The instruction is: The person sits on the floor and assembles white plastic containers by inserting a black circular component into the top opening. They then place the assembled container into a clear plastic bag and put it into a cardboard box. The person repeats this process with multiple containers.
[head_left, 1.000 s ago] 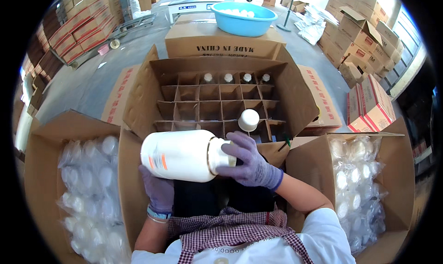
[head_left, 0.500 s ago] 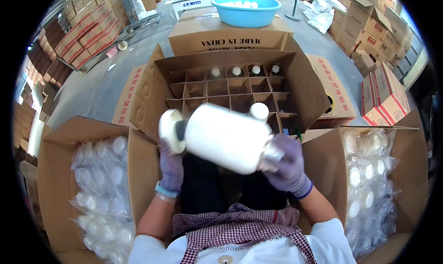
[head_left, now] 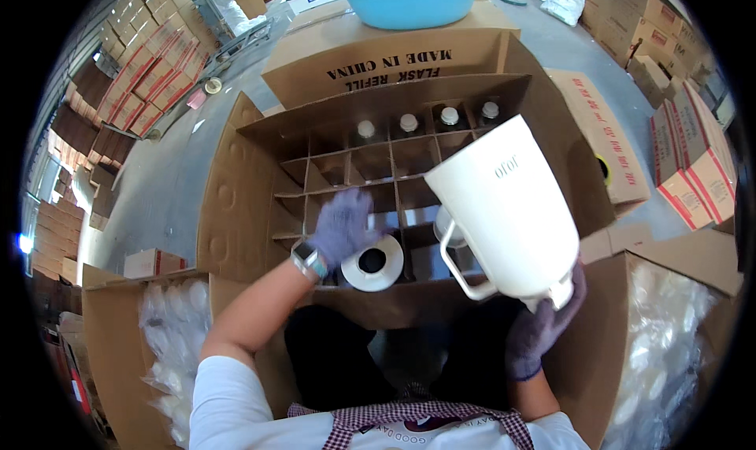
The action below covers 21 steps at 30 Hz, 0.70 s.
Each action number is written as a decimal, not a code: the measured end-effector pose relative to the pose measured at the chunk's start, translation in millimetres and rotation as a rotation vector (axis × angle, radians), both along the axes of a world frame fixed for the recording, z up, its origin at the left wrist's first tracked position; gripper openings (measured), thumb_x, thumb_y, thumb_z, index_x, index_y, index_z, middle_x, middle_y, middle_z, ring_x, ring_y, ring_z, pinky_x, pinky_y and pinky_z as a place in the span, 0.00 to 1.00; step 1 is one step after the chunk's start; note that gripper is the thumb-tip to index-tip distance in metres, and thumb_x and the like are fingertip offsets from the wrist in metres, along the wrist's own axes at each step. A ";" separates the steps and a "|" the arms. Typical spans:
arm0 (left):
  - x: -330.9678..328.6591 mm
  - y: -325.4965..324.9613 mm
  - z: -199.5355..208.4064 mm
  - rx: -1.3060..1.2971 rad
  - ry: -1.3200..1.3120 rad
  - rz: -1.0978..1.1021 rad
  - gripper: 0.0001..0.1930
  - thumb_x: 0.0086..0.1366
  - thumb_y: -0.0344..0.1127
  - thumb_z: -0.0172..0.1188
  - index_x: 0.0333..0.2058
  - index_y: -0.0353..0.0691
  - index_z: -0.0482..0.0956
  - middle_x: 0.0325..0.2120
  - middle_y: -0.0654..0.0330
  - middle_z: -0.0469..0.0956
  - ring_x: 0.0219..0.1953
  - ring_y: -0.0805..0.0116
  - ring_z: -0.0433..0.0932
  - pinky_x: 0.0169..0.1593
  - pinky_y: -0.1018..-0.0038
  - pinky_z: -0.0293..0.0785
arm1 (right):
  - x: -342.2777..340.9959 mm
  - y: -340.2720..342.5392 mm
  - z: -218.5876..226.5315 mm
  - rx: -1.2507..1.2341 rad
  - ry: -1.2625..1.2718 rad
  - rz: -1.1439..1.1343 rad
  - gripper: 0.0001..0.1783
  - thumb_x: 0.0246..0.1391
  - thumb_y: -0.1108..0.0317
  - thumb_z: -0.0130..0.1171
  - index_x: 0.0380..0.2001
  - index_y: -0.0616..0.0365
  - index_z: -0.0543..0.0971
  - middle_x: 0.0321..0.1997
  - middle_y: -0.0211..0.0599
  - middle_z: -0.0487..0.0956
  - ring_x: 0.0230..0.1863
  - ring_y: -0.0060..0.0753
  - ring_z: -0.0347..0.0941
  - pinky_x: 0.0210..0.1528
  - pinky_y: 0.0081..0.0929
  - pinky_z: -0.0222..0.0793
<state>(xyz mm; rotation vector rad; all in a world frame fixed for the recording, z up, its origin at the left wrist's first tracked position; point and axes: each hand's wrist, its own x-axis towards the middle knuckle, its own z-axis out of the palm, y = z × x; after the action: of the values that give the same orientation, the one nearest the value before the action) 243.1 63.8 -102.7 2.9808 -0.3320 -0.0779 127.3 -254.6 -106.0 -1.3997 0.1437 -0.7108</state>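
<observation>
My right hand [head_left: 543,324], in a purple knit glove, grips a cream-white vacuum jug [head_left: 512,214] by its spout end. The jug is tilted, base end up and handle toward the left. My gloved left hand [head_left: 342,228] is over the divided carton [head_left: 378,302], fingers stretched and thumb apart, with nothing seen in it. Just below it, a white round part [head_left: 353,274] with a dark centre sits at the carton's near side. Capped flasks [head_left: 409,124] stand in the far row of cells. A clear round object [head_left: 443,228] is partly hidden behind the jug handle.
Open cartons with bagged white round parts stand left [head_left: 177,332] and right [head_left: 657,340] of me. Beyond the divided carton, a blue basin [head_left: 409,7] rests on a closed carton [head_left: 315,68]. Stacked cartons [head_left: 697,159] stand farther right.
My left hand has let go of the white round part, now at the carton's near side, and moved right. My right hand has swung the jug to the right, its base end upward.
</observation>
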 end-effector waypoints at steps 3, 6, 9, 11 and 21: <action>105.1 31.8 -32.6 -0.057 -0.171 0.208 0.36 0.55 0.58 0.66 0.54 0.38 0.72 0.53 0.42 0.71 0.53 0.45 0.74 0.55 0.57 0.73 | -1.2 5.2 3.7 -0.094 0.103 0.074 0.41 0.61 0.44 0.47 0.66 0.63 0.57 0.67 0.50 0.61 0.67 0.46 0.60 0.70 0.42 0.54; 188.9 39.3 -46.3 0.060 -0.030 0.386 0.36 0.55 0.57 0.66 0.56 0.39 0.72 0.59 0.42 0.69 0.56 0.45 0.73 0.57 0.58 0.73 | -8.8 3.9 -0.3 -0.019 0.095 0.269 0.41 0.62 0.44 0.50 0.67 0.62 0.56 0.66 0.49 0.62 0.66 0.45 0.61 0.68 0.41 0.57; 240.0 37.2 -65.4 0.024 0.131 0.439 0.36 0.54 0.58 0.65 0.55 0.40 0.74 0.58 0.43 0.71 0.58 0.46 0.73 0.58 0.59 0.72 | -46.9 -33.9 -86.4 0.240 0.406 0.367 0.44 0.60 0.41 0.54 0.66 0.60 0.54 0.64 0.48 0.63 0.64 0.44 0.63 0.65 0.41 0.61; 255.7 56.4 -78.4 -0.038 0.176 0.420 0.33 0.52 0.60 0.66 0.49 0.41 0.81 0.53 0.43 0.76 0.56 0.47 0.75 0.57 0.58 0.73 | -33.1 -24.2 -66.3 0.184 0.414 0.353 0.46 0.58 0.38 0.57 0.65 0.60 0.54 0.63 0.47 0.64 0.63 0.43 0.64 0.64 0.41 0.63; 111.5 54.6 63.1 -0.184 -0.657 0.204 0.28 0.47 0.46 0.75 0.45 0.44 0.77 0.40 0.52 0.77 0.43 0.50 0.79 0.45 0.61 0.77 | 16.7 8.4 -10.2 0.008 0.070 0.229 0.48 0.56 0.36 0.54 0.66 0.63 0.58 0.61 0.48 0.68 0.62 0.41 0.65 0.65 0.40 0.59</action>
<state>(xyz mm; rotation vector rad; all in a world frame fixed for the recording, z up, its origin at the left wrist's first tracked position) 354.6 118.5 -39.5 2.7481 -0.0860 0.9087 143.9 -246.2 -116.2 -1.4075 0.0393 -0.4716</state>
